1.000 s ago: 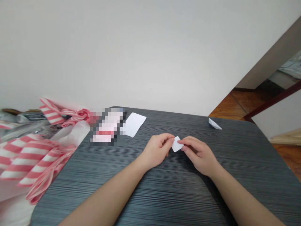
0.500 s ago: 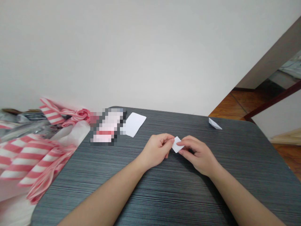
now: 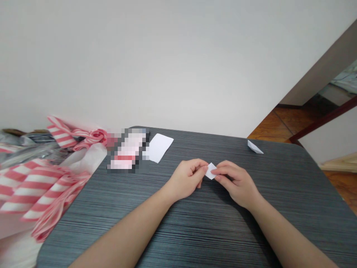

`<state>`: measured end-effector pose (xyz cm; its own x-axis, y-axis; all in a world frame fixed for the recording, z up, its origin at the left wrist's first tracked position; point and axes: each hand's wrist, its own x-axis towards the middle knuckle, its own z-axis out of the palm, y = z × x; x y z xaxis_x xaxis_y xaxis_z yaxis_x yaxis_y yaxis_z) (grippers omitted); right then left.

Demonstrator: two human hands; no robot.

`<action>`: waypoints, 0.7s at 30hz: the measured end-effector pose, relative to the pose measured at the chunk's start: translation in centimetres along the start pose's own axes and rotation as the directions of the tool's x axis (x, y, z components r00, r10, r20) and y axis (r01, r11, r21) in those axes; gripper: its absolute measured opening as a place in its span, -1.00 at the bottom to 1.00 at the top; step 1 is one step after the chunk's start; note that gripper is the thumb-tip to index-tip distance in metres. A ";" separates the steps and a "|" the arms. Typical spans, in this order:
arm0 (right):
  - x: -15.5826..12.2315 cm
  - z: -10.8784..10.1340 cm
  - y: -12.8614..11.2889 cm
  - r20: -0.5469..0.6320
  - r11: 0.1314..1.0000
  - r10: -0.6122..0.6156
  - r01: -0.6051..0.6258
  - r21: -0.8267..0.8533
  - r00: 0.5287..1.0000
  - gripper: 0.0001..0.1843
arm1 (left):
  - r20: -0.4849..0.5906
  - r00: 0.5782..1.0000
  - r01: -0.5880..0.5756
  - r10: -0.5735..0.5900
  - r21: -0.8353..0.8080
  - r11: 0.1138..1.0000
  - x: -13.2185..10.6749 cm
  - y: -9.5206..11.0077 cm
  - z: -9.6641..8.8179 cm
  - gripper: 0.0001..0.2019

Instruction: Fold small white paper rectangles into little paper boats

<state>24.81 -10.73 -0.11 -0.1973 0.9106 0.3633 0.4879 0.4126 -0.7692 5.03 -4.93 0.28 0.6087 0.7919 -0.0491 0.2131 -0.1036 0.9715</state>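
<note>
Between my two hands is a small folded piece of white paper (image 3: pixel 211 171), turned so that it looks like a diamond. My left hand (image 3: pixel 187 178) pinches its left corner between thumb and forefinger, the other fingers curled under. My right hand (image 3: pixel 237 182) grips the right side of the paper with thumb and fingertips, which cover that corner. Both hands are just above the dark wood-grain table (image 3: pixel 178 230). Farther back on the right lies another folded white paper (image 3: pixel 255 147), partly raised along its crease.
White sheets of paper (image 3: pixel 160 147) lie at the back left, beside a pixelated, dark-edged object (image 3: pixel 128 149). Red-and-white striped cloth (image 3: pixel 36 186) and clear plastic are heaped left of the table. A pale wall (image 3: pixel 178 67) stands behind; tiled floor (image 3: pixel 267 124) shows at right.
The folded paper has shifted slightly to the right and its visible face looks a little smaller. Both hands keep their pinch on it. Everything else stays put.
</note>
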 end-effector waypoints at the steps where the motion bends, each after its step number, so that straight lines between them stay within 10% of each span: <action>1: 0.0 0.0 0.0 -0.004 1.000 0.002 -0.002 0.000 1.000 -0.86 | 0.005 1.000 0.000 0.000 0.003 1.000 0.0 0.0 0.0 -0.74; 21: 0.0 0.3 0.0 -0.029 0.994 0.097 -0.095 0.062 0.995 -0.88 | 0.065 0.998 -0.015 0.022 -0.107 0.994 0.1 0.0 0.1 -0.75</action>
<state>24.56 -10.76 -0.26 -0.1245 0.9451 0.3020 0.4508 0.3250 -0.8313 5.20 -4.95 0.27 0.6617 0.7486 -0.0426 0.1209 -0.0504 0.9914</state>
